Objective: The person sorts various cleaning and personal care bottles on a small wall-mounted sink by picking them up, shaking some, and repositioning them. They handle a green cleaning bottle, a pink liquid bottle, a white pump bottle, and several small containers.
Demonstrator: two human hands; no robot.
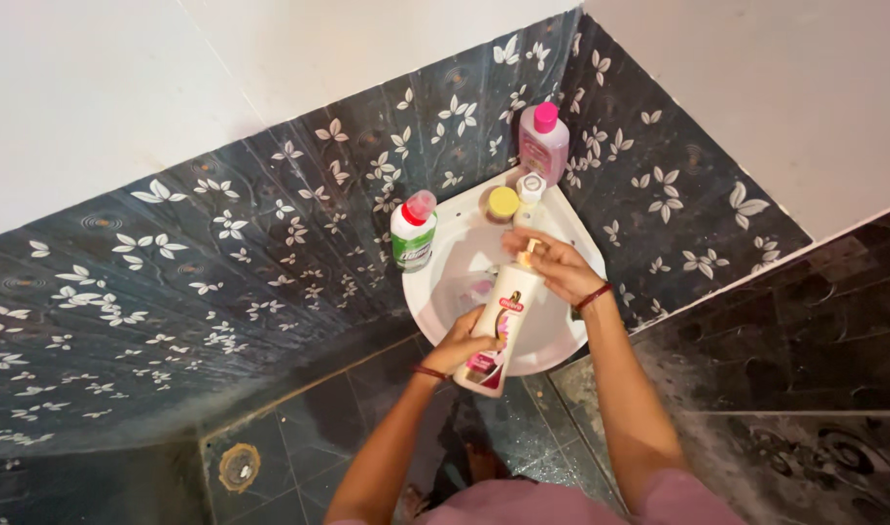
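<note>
In the head view, a tall cream pump bottle (500, 331) with a pink and dark red label is held tilted over a white corner sink (435, 292), its base lowered toward the near rim and its top raised toward the back of the basin. The left hand (462, 340) is wrapped around the lower body of the bottle, the fingers curled shut against its side in a firm grasp. The right hand (552, 262) is set on the pump head at the top of the bottle, the fingers bent and closed over it; whether the pump is being pressed or only held cannot be told. A dark red band is worn on each wrist, two in all. Four other containers are counted on the sink's ledge. A white bottle with a green label and a red cap (412, 231) is stood upright on the left edge. A small jar with a yellow lid (502, 203) is placed near the back corner, with a small white-capped container (531, 187) just beside it. A pink bottle with a bright pink cap (543, 142) is stood in the very corner against the dark tiles (221, 253) patterned with white leaves. One bottle is in the hands, which makes five containers altogether.
</note>
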